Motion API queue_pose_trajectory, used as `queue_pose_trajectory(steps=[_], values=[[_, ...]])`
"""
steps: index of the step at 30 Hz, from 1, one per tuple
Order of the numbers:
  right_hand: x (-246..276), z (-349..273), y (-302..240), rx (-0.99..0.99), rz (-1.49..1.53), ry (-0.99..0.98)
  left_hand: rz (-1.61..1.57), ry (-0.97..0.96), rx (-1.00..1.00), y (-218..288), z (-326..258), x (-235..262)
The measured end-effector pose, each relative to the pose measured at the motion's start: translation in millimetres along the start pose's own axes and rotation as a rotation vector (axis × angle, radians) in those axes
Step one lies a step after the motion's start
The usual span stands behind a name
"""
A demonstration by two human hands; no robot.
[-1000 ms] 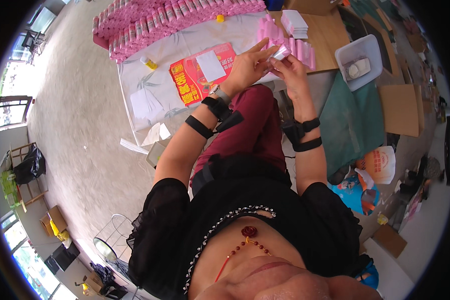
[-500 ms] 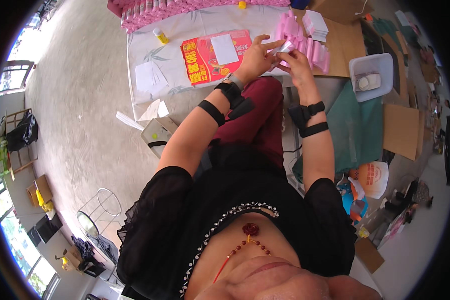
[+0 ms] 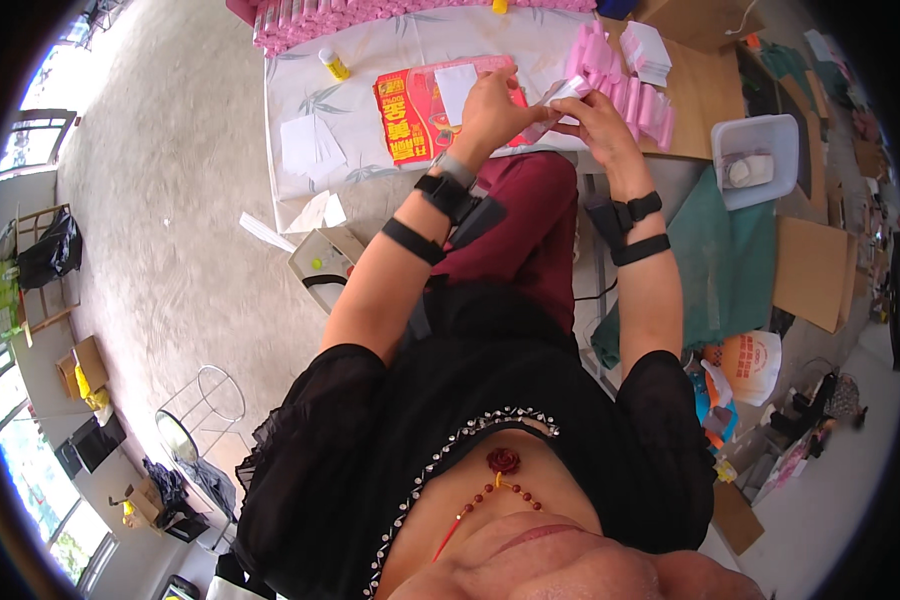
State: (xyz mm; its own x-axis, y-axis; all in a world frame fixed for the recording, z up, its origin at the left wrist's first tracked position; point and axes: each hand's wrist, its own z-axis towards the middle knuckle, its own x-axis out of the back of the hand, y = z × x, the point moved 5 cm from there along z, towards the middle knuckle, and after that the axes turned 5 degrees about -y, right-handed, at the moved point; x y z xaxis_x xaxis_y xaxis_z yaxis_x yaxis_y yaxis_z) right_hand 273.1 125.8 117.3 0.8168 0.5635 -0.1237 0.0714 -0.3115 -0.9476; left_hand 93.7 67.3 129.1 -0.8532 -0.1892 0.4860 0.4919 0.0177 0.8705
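Fingers of the right hand (image 3: pixel 602 125) pinch a white-and-pink roll (image 3: pixel 570 89) just right of a red sheet (image 3: pixel 407 132) on the worktop (image 3: pixel 360 110). The left hand (image 3: pixel 492 112) — thumb and fingers spread — reaches over the red sheet's right side, contact with the white slip (image 3: pixel 454 92) there unclear. Pink rolls (image 3: pixel 638 104) lie farther right of the red sheet; a white-and-yellow bottle (image 3: pixel 336 66) is left of it.

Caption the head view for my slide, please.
Right hand holding a small roll near pink rolls, left hand above a red sheet.
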Motion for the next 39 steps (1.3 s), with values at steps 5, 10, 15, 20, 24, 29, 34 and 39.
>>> queue_pose_trajectory(steps=[5, 10, 15, 20, 24, 29, 34, 39], values=[[-37, -26, -37, 0.165, 0.150, -0.051, -0.477, -0.011, -0.009, 45, -47, 22], [-72, -48, -59, 0.314, 0.317, -0.067, -0.901, 0.277, -0.015, 59, -77, 26], [-86, -63, -69, 0.361, 0.373, -0.054, -0.995, 0.271, -0.080, 72, -81, 32], [-74, -75, -95, 0.373, 0.035, -0.096, -0.827, 0.149, -0.205, 72, -82, 54], [-80, -87, -124, 0.534, -0.207, -0.159, -0.874, 0.053, -0.247, 85, -81, 70], [-88, -96, -130, 0.578, -0.295, -0.111, -0.798, 0.011, -0.253, 86, -81, 80], [-90, -97, -128, 0.675, -0.297, -0.068, -0.873, -0.005, -0.227, 88, -83, 81], [-92, -96, -121, 0.562, -0.193, -0.055, -0.909, 0.016, -0.178, 87, -85, 82]])
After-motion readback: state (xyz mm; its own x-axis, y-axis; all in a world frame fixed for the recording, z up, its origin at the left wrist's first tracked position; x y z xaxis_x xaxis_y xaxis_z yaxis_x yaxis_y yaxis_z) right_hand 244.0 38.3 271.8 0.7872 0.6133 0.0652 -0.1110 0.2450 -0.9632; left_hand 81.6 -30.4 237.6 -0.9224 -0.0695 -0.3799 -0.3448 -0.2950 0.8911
